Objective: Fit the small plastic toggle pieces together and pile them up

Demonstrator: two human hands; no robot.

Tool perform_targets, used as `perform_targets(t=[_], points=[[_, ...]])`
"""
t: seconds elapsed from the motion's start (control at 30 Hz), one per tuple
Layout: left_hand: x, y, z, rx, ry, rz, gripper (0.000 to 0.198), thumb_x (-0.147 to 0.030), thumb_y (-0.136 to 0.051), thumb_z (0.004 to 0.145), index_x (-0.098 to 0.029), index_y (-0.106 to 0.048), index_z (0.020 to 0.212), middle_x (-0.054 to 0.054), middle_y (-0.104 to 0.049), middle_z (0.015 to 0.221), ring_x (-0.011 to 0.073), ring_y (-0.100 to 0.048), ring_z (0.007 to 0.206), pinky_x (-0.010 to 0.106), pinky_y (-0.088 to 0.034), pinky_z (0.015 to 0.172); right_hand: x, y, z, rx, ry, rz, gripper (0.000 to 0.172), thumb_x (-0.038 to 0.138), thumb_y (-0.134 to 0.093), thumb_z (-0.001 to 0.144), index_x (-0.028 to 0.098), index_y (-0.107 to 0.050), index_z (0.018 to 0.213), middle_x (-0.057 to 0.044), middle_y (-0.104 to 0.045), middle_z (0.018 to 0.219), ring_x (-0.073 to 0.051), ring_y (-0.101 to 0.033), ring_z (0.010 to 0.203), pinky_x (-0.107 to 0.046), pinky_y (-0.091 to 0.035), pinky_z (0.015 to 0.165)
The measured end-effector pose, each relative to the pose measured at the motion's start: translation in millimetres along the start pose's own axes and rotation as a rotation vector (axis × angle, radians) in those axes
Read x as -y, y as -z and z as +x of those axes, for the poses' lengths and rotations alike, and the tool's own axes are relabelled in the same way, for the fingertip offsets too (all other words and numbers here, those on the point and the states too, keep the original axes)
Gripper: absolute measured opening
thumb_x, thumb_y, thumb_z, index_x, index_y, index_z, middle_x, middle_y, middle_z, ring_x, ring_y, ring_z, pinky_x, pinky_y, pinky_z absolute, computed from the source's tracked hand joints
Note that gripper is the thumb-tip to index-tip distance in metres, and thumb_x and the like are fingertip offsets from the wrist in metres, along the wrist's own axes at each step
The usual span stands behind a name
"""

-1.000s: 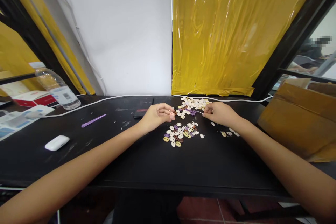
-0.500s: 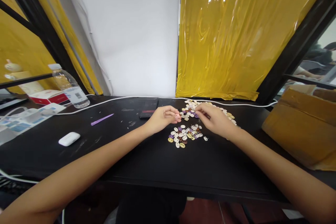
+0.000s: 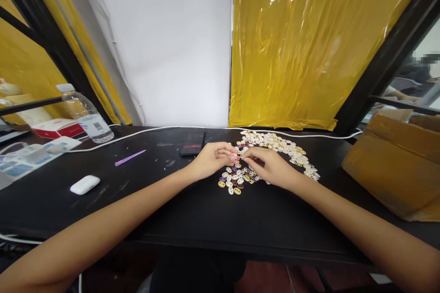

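Observation:
My left hand (image 3: pixel 210 160) is closed in a pinch on a small pink bead (image 3: pixel 234 157) above the black table (image 3: pixel 206 210). My right hand (image 3: pixel 270 167) is also pinched shut, holding a thin pale needle or thread end (image 3: pixel 244 158) that points at the bead. The two hands nearly touch. Under them lies a small cluster of white, purple, yellow and brown beads (image 3: pixel 235 181). A larger heap of mostly white beads (image 3: pixel 282 146) spreads behind and to the right of my right hand.
A dark phone (image 3: pixel 192 143) lies behind my left hand. Further left are a purple stick (image 3: pixel 129 158), a white earbud case (image 3: pixel 84 184), a water bottle (image 3: pixel 85 114), a red-and-white box (image 3: pixel 58 128) and a white cable (image 3: pixel 137 132). A cardboard box (image 3: pixel 395 165) stands at right.
My right hand has moved left from the bead heap to meet my left hand, bringing the thin needle up to the pink bead. The left hand has stayed pinched in place.

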State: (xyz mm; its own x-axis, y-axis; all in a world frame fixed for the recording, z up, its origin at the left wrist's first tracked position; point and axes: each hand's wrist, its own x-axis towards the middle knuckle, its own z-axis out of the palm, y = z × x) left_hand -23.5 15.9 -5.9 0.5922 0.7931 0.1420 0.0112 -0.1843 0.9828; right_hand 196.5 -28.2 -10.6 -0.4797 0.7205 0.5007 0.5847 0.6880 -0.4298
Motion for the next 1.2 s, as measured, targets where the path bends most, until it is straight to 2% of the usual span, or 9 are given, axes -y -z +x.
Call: perform_targets(t=[0.27, 0.5, 0.67, 0.83, 0.93, 1.07, 1.2], points=[[-2.8, -1.6, -2.3, 0.004, -0.048, 0.084, 0.025, -0.025, -0.076, 0.08, -0.009, -0.068, 0.098, 0.012, -0.076, 0.088, 0.0217, -0.075, 0.088, 0.033, -0.059, 0.083, 6.1, 1.3, 0.5, 0.069, -0.093, 0.087, 0.022, 0.022, -0.044, 0.096, 0.019, -0.066, 0.096, -0.002, -0.067, 0.08, -0.015, -0.06, 0.069, -0.027, -0.045, 0.069], [-0.6, -4.2, -3.5, -0.006, -0.074, 0.151, 0.022, -0.026, -0.073, 0.082, -0.01, -0.068, 0.097, 0.012, -0.076, 0.088, 0.022, -0.075, 0.088, 0.033, -0.059, 0.081, 11.1, 2.1, 1.4, 0.096, -0.158, 0.13, 0.022, 0.02, -0.044, 0.094, 0.018, -0.065, 0.09, 0.0, -0.062, 0.069, -0.014, -0.055, 0.061, -0.026, -0.042, 0.063], [2.0, -7.1, -7.3, 0.021, -0.121, 0.217, 0.018, -0.024, -0.07, 0.084, -0.011, -0.068, 0.097, 0.011, -0.076, 0.09, 0.0218, -0.074, 0.09, 0.032, -0.059, 0.081, 13.4, 2.9, -0.7, 0.137, -0.18, 0.074, 0.021, 0.017, -0.045, 0.091, 0.017, -0.065, 0.084, 0.0, -0.059, 0.064, -0.013, -0.053, 0.058, -0.025, -0.038, 0.058], [-1.8, -12.0, -12.4, 0.078, -0.195, 0.41, 0.012, -0.022, -0.064, 0.087, -0.014, -0.07, 0.094, 0.007, -0.074, 0.084, 0.0188, -0.073, 0.08, 0.029, -0.058, 0.073, 14.2, 1.1, -3.2, 0.198, -0.117, -0.026, 0.021, 0.017, -0.046, 0.092, 0.017, -0.061, 0.077, -0.001, -0.06, 0.066, -0.013, -0.052, 0.058, -0.025, -0.036, 0.057], [-3.5, -13.4, -12.2, 0.058, -0.226, 0.419, 0.011, -0.021, -0.063, 0.087, -0.015, -0.071, 0.092, 0.006, -0.074, 0.083, 0.0185, -0.072, 0.079, 0.029, -0.059, 0.074, 14.0, -1.4, -3.5, 0.161, -0.111, 0.029, 0.02, 0.019, -0.046, 0.093, 0.018, -0.06, 0.079, -0.001, -0.06, 0.068, -0.013, -0.052, 0.059, -0.025, -0.038, 0.059], [-3.6, -13.7, -9.9, -0.031, -0.216, 0.249, 0.012, -0.022, -0.067, 0.085, -0.013, -0.069, 0.093, 0.008, -0.074, 0.086, 0.0196, -0.074, 0.083, 0.032, -0.06, 0.08, 14.2, -5.0, -2.3, 0.042, -0.161, 0.209, 0.018, 0.024, -0.047, 0.093, 0.019, -0.061, 0.084, 0.0, -0.06, 0.068, -0.013, -0.054, 0.059, -0.026, -0.042, 0.06], [-6.0, -14.8, -9.3, -0.07, -0.22, 0.152, 0.017, -0.026, -0.07, 0.084, -0.012, -0.068, 0.093, 0.007, -0.073, 0.082, 0.0182, -0.073, 0.078, 0.032, -0.061, 0.076, 15.6, -8.4, 0.3, 0.002, -0.223, 0.387, 0.021, 0.031, -0.048, 0.093, 0.019, -0.058, 0.079, 0.0, -0.057, 0.065, -0.014, -0.054, 0.06, -0.028, -0.044, 0.06]])
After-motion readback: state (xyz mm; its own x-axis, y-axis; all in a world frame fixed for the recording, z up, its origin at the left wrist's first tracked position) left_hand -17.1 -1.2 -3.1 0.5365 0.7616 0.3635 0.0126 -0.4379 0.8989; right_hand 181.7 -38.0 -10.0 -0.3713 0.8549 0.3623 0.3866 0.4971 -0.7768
